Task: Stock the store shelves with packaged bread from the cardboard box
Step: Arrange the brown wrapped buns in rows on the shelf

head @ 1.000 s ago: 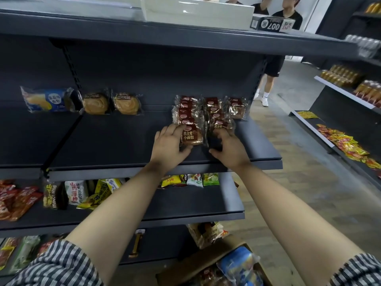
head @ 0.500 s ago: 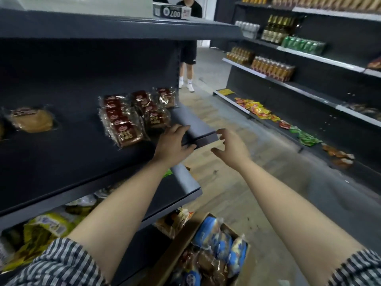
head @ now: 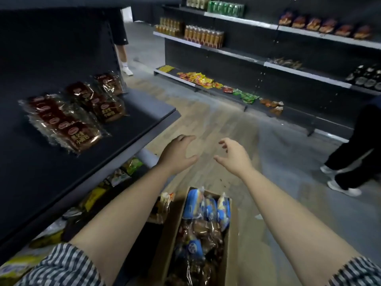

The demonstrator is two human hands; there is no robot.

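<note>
Red-labelled bread packs (head: 68, 124) lie in rows on the dark shelf (head: 132, 129) at my left. On the floor below stands the open cardboard box (head: 229, 240), filled with blue-wrapped bread packs (head: 206, 207) and brown ones. My left hand (head: 179, 153) hovers in the aisle just off the shelf's front corner, fingers relaxed, holding nothing. My right hand (head: 233, 155) floats beside it, fingers loosely spread and empty. Both hands are above the box's far end.
Lower shelves at left hold yellow and green snack bags (head: 123, 172). Across the aisle, a shelf unit (head: 268, 65) carries drinks and snack packs. A person's legs (head: 350, 153) stand at right, another person's legs (head: 123, 54) at the aisle's far end.
Both hands let go of the bread packs on the shelf and drew back into the aisle. My view swung right and down, bringing the box more into sight.
</note>
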